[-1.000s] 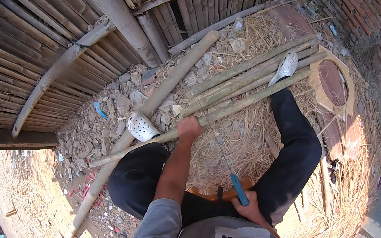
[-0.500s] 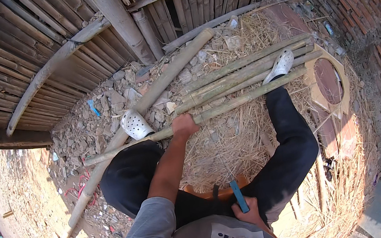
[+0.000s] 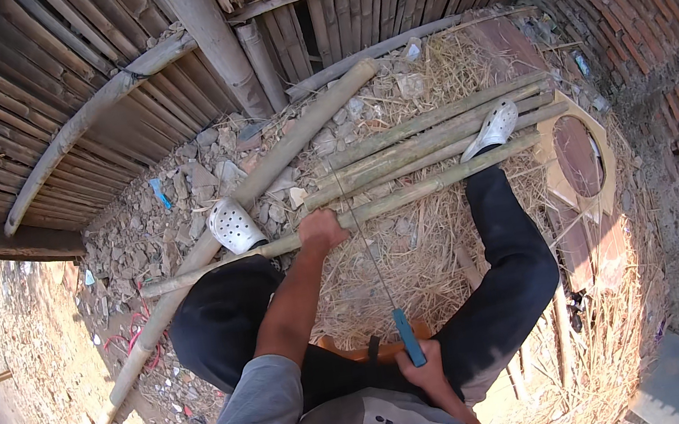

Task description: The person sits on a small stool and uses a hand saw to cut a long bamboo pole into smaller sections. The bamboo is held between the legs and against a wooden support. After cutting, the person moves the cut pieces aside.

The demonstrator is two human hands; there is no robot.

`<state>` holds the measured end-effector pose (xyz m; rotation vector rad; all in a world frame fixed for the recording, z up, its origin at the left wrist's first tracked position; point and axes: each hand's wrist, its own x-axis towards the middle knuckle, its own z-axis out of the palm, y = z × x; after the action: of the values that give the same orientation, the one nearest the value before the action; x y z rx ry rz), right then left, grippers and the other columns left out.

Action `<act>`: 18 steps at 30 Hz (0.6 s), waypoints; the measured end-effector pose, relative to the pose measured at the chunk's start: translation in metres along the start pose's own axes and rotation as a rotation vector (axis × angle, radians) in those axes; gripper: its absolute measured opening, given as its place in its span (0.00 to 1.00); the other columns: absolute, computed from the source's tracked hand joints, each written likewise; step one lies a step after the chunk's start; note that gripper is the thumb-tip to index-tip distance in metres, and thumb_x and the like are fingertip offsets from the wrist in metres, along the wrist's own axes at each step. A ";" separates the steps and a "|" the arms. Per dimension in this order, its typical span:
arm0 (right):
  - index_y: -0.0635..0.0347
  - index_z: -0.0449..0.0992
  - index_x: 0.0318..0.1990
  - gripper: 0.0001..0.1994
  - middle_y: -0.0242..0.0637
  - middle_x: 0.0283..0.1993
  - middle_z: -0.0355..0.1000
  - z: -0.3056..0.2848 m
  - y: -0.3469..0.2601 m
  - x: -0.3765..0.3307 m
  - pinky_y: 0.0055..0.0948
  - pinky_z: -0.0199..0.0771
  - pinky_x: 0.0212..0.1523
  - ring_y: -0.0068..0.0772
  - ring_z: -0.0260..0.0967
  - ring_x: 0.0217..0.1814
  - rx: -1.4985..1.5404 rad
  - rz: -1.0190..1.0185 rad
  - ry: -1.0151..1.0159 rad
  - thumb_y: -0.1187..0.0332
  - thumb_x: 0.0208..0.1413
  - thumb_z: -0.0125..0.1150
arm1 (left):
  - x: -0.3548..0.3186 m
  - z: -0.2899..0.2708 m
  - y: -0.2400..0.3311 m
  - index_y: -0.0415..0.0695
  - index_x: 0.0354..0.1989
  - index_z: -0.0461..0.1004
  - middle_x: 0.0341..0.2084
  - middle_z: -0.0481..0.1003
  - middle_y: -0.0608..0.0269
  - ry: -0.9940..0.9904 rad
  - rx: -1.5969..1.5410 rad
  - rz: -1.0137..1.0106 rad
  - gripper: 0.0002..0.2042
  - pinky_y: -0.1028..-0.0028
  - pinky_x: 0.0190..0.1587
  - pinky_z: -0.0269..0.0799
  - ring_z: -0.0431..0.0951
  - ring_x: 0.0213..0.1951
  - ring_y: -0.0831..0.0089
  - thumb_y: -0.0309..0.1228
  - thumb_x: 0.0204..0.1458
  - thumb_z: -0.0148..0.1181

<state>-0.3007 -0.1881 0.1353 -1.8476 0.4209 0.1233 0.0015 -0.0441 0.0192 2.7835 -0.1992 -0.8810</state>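
My left hand [image 3: 322, 230] grips a thin bamboo pole [image 3: 407, 192] that lies across straw in front of me. My right hand [image 3: 425, 373] holds a saw by its blue handle [image 3: 411, 347] close to my body; the thin blade [image 3: 365, 243] reaches forward to the pole just right of my left hand. I sit on a low orange stool [image 3: 353, 352] with both legs in dark trousers spread. A white clog [image 3: 234, 225] on my left foot and a white clog [image 3: 493, 127] on my right foot rest against the poles.
Several more bamboo poles [image 3: 433, 130] lie behind the held one. A long thick pole [image 3: 264, 184] runs diagonally over rubble. A bamboo fence [image 3: 156, 63] stands behind, a brick wall [image 3: 664, 72] to the right. A cardboard piece with a round hole [image 3: 584, 155] lies at right.
The view has shifted slightly. My right hand has drawn the saw handle a little nearer to my body; my left hand stays on the pole.
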 end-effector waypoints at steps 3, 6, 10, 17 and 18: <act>0.62 0.65 0.15 0.12 0.27 0.13 0.60 0.018 0.018 0.060 0.25 0.57 0.18 0.15 0.56 0.16 0.134 0.085 0.062 0.73 0.45 0.60 | 0.003 -0.001 0.007 0.42 0.41 0.80 0.43 0.78 0.50 -0.012 0.003 -0.020 0.21 0.64 0.49 0.75 0.79 0.47 0.59 0.39 0.37 0.61; 0.63 0.65 0.16 0.11 0.29 0.13 0.60 0.023 -0.016 0.044 0.25 0.58 0.18 0.16 0.57 0.16 0.032 0.099 0.004 0.73 0.45 0.60 | 0.001 -0.006 0.006 0.41 0.41 0.80 0.44 0.78 0.49 -0.075 0.020 0.002 0.22 0.64 0.50 0.74 0.79 0.48 0.58 0.36 0.35 0.61; 0.63 0.66 0.17 0.10 0.35 0.13 0.62 -0.005 -0.021 -0.023 0.28 0.63 0.20 0.19 0.62 0.16 -0.114 0.019 -0.025 0.74 0.43 0.61 | 0.002 -0.008 0.001 0.41 0.42 0.80 0.45 0.78 0.49 -0.110 -0.007 -0.009 0.22 0.65 0.52 0.73 0.78 0.49 0.59 0.37 0.35 0.61; 0.62 0.65 0.17 0.11 0.36 0.14 0.63 0.020 -0.003 -0.027 0.27 0.63 0.19 0.21 0.66 0.17 -0.254 -0.086 -0.193 0.74 0.44 0.61 | -0.001 -0.016 0.009 0.42 0.43 0.80 0.45 0.77 0.48 -0.070 0.002 0.046 0.23 0.64 0.51 0.73 0.78 0.49 0.59 0.42 0.38 0.61; 0.62 0.65 0.17 0.11 0.35 0.14 0.64 0.014 -0.002 -0.021 0.27 0.63 0.19 0.21 0.66 0.17 -0.183 -0.057 -0.155 0.74 0.44 0.61 | 0.004 -0.019 0.004 0.43 0.43 0.80 0.45 0.78 0.48 -0.045 0.019 0.033 0.23 0.64 0.51 0.74 0.78 0.49 0.59 0.42 0.37 0.62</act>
<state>-0.3181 -0.1694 0.1391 -2.0114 0.2556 0.2723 0.0151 -0.0451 0.0330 2.7716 -0.2609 -0.9396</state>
